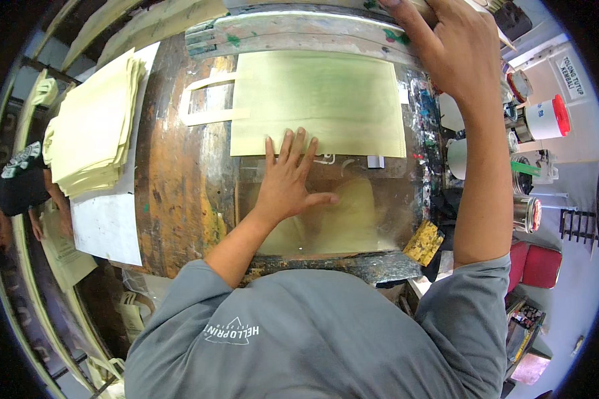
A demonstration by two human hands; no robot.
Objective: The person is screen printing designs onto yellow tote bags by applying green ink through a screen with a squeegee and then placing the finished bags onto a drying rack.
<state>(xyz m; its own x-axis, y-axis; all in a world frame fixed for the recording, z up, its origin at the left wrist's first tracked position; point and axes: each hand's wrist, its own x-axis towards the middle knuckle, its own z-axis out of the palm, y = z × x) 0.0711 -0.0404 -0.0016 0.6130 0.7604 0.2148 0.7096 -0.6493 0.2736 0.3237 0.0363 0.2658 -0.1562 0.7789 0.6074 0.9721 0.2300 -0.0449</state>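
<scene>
A pale yellow fabric bag lies flat on the worktable, its handle loop pointing left. My left hand rests palm down with fingers spread; the fingertips touch the bag's near edge, and the palm is over a shiny brown board. At the upper right, my right hand is raised, thumb stretched left, around a pale bar that runs out of the picture. Most of its fingers are cut off or hidden. Beyond the bag runs a paint-stained wooden beam.
To the left, a stack of pale yellow bags sits on a white sheet. A yellow sponge is at the table's near right corner. Cans and tubs, including a red-lidded tub, stand right. Another person is at the far left by racks.
</scene>
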